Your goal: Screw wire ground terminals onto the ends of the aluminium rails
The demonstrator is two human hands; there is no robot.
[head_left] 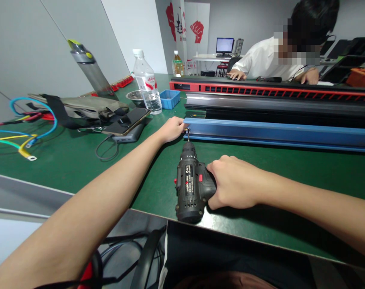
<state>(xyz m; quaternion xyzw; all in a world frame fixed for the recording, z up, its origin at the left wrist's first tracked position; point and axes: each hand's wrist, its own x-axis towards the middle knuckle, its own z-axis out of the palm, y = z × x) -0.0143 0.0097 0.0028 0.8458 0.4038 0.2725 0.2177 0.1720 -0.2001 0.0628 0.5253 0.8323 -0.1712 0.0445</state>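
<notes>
My right hand [235, 182] is wrapped round the grip of a black cordless drill [191, 184], which lies level over the table's front part. Its bit points away from me and meets the near side of a long blue metal profile [275, 131] close to that profile's left end. My left hand [173, 129] is closed at this left end, with fingertips pressed on the blue metal. Whether a screw sits at the bit's tip is too small to tell.
Behind the blue profile lie a grey rail [245, 103] and a red-and-black rail [260, 89]. A water bottle [148, 86], blue bin [169, 99], phone [128, 121], bag [86, 106] and coloured cables [27, 150] are on the left. Across the table sits a person [257, 56].
</notes>
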